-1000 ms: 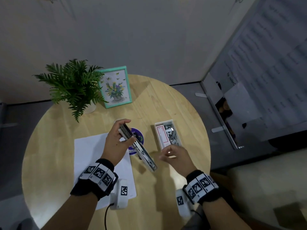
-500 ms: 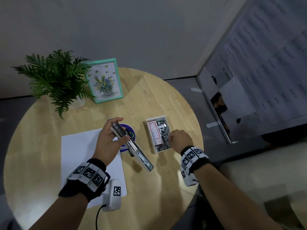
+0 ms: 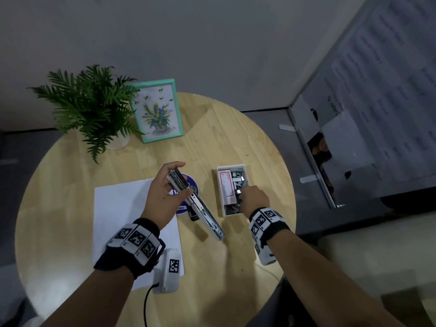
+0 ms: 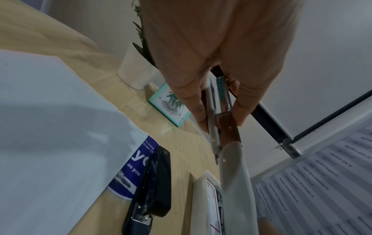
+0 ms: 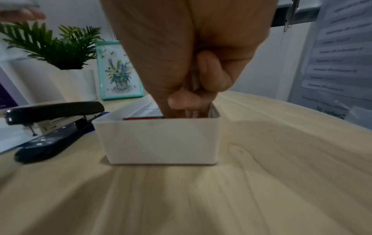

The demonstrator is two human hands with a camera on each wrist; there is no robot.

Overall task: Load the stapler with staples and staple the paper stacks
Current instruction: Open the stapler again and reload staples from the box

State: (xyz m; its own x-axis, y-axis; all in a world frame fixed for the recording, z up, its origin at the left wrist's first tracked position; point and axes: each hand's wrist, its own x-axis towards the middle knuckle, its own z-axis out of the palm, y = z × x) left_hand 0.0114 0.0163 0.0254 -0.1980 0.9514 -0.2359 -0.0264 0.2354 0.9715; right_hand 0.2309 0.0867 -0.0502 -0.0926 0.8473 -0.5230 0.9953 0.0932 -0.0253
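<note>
My left hand grips the rear end of a silver stapler and holds it above the table, its magazine pointing toward me. In the left wrist view my thumb and fingers clamp its metal rails. My right hand reaches into a white box of loose staples and a red-printed staple packet. The fingers are curled and pinched together among the staples; what they hold is mostly hidden. White paper lies under my left wrist.
A black stapler lies on the round wooden table, between the paper and the box, partly on a blue round sticker. A potted fern and a teal picture frame stand at the back.
My right hand moved forward from near the held stapler's front end to the white box and dipped its fingers in. The left hand kept hold of the silver stapler.
</note>
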